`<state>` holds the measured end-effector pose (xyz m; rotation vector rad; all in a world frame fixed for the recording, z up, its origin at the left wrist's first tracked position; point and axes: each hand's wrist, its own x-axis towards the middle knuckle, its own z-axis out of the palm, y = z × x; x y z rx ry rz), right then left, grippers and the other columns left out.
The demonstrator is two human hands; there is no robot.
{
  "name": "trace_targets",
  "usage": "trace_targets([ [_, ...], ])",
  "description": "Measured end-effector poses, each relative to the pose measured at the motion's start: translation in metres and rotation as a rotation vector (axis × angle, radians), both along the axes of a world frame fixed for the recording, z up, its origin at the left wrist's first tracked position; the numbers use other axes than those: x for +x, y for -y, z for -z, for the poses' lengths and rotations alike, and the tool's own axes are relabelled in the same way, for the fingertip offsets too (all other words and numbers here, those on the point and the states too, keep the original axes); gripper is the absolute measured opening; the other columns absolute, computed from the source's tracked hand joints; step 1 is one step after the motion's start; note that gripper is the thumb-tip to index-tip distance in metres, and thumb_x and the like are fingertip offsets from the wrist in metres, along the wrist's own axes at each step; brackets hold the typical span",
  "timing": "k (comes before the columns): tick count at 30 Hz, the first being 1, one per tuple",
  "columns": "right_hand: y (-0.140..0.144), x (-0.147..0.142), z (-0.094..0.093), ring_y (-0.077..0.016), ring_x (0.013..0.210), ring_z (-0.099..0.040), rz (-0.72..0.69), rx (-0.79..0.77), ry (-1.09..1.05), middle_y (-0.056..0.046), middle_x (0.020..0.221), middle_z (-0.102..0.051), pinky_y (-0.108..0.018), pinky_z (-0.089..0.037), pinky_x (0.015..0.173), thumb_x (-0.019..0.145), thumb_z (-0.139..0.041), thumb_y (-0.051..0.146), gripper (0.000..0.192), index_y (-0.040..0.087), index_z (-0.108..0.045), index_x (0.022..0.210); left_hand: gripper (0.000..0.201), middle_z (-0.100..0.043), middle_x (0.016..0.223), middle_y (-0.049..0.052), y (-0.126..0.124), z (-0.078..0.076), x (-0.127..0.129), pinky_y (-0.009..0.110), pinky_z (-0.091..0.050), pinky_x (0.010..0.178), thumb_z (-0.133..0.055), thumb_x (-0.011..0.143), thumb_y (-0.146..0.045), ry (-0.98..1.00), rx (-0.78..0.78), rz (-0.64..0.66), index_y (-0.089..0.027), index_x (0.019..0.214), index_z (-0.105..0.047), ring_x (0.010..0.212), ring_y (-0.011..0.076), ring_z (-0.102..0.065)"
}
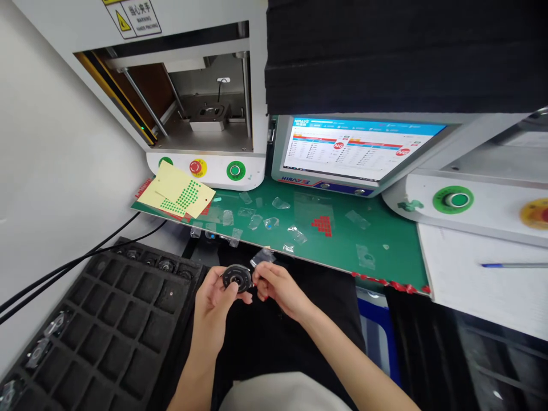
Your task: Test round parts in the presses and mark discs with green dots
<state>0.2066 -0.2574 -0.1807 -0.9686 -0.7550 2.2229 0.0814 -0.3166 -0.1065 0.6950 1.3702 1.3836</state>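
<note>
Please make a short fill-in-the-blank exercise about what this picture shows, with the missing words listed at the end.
1. The left hand holds a round black ____ part.
2. The right hand pinches a small clear film just ____ the round black disc part.
3. The mat on the bench is ____ in colour.
4. The black tray of compartments lies to the person's ____.

Missing words: disc; above; green; left

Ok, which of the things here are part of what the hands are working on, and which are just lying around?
In hand:
- black round part, held by the left hand
- clear film piece, pinched by the right hand
- black compartment tray with similar parts in some pockets

Lying about:
- peeled clear film scraps on the green mat
- yellow sticker sheets
- red sticker sheet
- blue pen
- monitor
</note>
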Motion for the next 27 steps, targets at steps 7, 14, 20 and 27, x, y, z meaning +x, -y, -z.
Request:
trace_targets([
  [7, 0.032, 0.046, -0.038, -0.0021, 0.036, -0.033, -0.110, 0.071, -0.027, 0.006, 0.056, -0.048, -0.021, -0.029, 0.039, 0.078, -0.065, 0.065, 0.052, 0.017, -0.049, 0.068, 0.029, -0.073, 0.085, 0.007, -0.008, 0.012, 0.011, 0.021, -0.042, 0.053, -0.068, 0.084, -0.040, -0.031, -0.097, 0.143, -0.015, 0.096, -0.062, 0.054, 0.0085, -0.050],
  [14, 0.031, 0.057, -0.056, -0.0012, 0.036, -0.024, -0.364, 0.151, 0.091, 0.007, 0.049, -0.041, -0.018, -0.014, 0.034, 0.079, -0.058, 0.070, 0.057, 0.019, -0.043, 0.059, 0.044, -0.049, 0.058, -0.003, -0.005, 0.007, 0.020, 0.022, -0.033, 0.046, -0.046, 0.093, -0.055, -0.235, -0.167, 0.402, -0.015, 0.095, -0.064, 0.050, 0.0114, -0.041],
  [20, 0.029, 0.054, -0.059, -0.0047, 0.040, -0.032, -0.429, 0.280, 0.224, 0.005, 0.048, -0.041, -0.019, -0.023, 0.037, 0.086, -0.052, 0.059, 0.051, 0.020, -0.041, 0.055, 0.050, -0.056, 0.062, 0.000, 0.001, 0.004, 0.020, 0.025, -0.037, 0.052, -0.034, 0.098, -0.055, -0.502, -0.030, 0.491, -0.016, 0.099, -0.064, 0.054, 0.0143, -0.050],
  [27, 0.029, 0.050, -0.059, -0.0062, 0.044, -0.034, -0.433, 0.355, 0.330, 0.004, 0.049, -0.040, -0.021, -0.027, 0.042, 0.089, -0.045, 0.052, 0.046, 0.019, -0.040, 0.056, 0.021, -0.071, 0.092, 0.005, 0.001, 0.005, 0.019, 0.026, -0.051, 0.071, -0.051, 0.095, -0.034, -0.703, 0.021, 0.527, -0.019, 0.103, -0.062, 0.083, 0.0192, -0.068],
])
